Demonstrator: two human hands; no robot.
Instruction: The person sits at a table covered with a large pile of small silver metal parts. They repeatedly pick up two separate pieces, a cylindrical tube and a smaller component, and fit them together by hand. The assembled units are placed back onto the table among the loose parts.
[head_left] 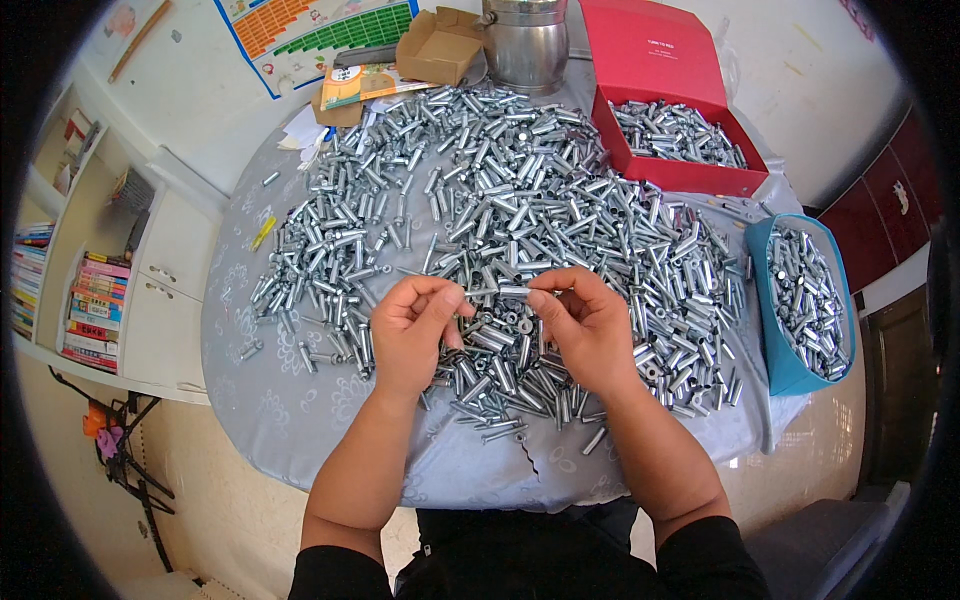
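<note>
A round table (300, 420) under a pale grey, faintly patterned cloth stands against a white wall beside white shelving with stacked books (95, 310), and most of its top is buried under a heap of short, shiny metal sleeves and bolts (520, 200). At the far edge sit a red cardboard box (680, 175) and, to the right, a blue tub (785, 370), both holding more such parts, with a steel pot (527, 45) and a small brown carton (437, 45) beyond. Above the near side of the heap, the left hand (410, 335) and right hand (590, 330) pinch the two ends of one small silver cylinder (513, 291) between fingertips and thumbs, the remaining fingers curled.
</note>
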